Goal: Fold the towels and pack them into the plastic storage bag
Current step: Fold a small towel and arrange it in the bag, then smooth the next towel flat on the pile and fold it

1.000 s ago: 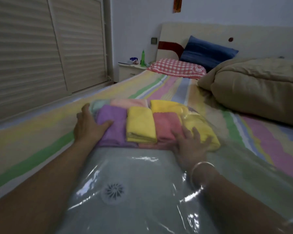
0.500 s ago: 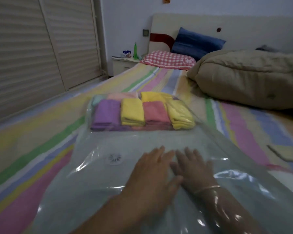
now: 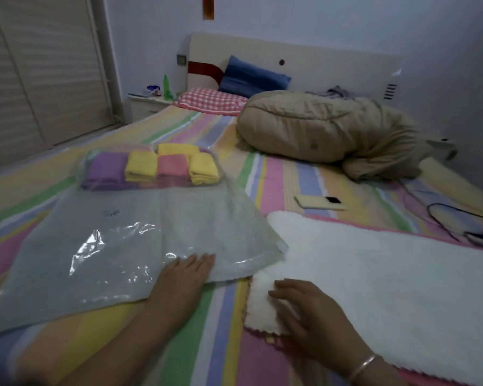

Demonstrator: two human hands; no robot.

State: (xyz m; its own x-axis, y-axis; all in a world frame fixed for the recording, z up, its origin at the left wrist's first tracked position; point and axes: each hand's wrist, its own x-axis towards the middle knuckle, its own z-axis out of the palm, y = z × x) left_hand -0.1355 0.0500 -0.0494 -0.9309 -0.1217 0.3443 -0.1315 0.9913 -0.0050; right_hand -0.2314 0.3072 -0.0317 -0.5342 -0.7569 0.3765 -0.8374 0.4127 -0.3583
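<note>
A clear plastic storage bag (image 3: pixel 117 240) lies flat on the striped bed. Several folded towels (image 3: pixel 154 167), purple, yellow and pink, sit packed at its far end. My left hand (image 3: pixel 183 277) rests flat on the bag's near right edge, fingers straight. A large white fluffy towel (image 3: pixel 388 274) is spread on the bed to the right of the bag. My right hand (image 3: pixel 310 310), with a bracelet on its wrist, lies on the white towel's near left corner, fingers loosely bent over the fabric.
A beige rolled duvet (image 3: pixel 326 132) lies at the far right of the bed. A phone (image 3: pixel 319 203) and a black cable (image 3: pixel 457 218) lie beyond the white towel. Pillows (image 3: pixel 212 100) lean against the headboard. A nightstand (image 3: pixel 148 100) stands at the far left.
Both hands drew back from the packed towels along the bag toward me. The view swung right, and my right hand left the bag and now lies on the white towel.
</note>
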